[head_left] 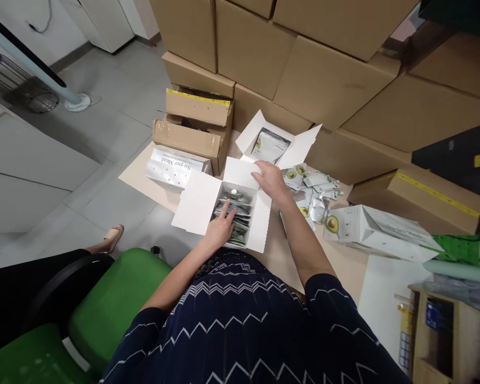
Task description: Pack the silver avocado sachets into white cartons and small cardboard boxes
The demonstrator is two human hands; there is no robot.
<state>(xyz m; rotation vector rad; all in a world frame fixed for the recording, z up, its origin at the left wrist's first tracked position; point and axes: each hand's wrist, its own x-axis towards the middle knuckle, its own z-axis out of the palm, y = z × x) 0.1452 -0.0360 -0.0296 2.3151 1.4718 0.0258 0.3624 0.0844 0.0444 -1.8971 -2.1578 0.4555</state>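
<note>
A white carton [200, 202] stands open at the table's [144, 181] near left edge, its flaps spread wide and the left one jutting past the edge. Inside, silvery sachets [240, 205] with dark print lie stacked flat, filling it.

What there is, counted
Two open white boxes [198, 205], two shut white boxes [172, 168], two hands [220, 229], one sandal [112, 234]
</note>
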